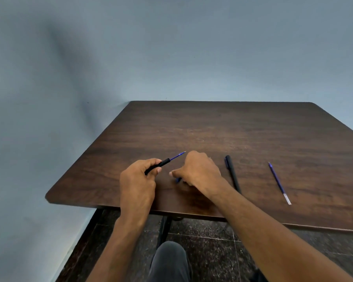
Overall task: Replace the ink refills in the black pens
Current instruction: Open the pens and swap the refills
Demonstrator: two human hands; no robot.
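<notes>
The left hand (138, 184) grips a black pen barrel (158, 165), fingers curled round its near end, thumb pressed along its side. The barrel's long axis runs from near-left to far-right, raised above the table (192, 123). A blue refill (177, 156) sticks out of the barrel's far end, its fine tip pointing far-right and slightly up. Just right of it, the right hand (198, 169) rests knuckles-up on the wood, fingers curled down and pinching a small blue piece (178, 180) against the tabletop; only a short bit shows below the fingers, so I cannot tell what it is. The forefinger reaches left toward the other hand. Both forearms come in from the near edge, the right one slanting in from the near right.

Further right a second black pen (232, 174) lies flat, its long axis near to far, leaning a little left at the far end, partly hidden by the right wrist. Well right of that lies a loose blue refill (279, 183), its pointed tip far-left and its clear end near-right. No writing or brand is readable on any of them.
</notes>
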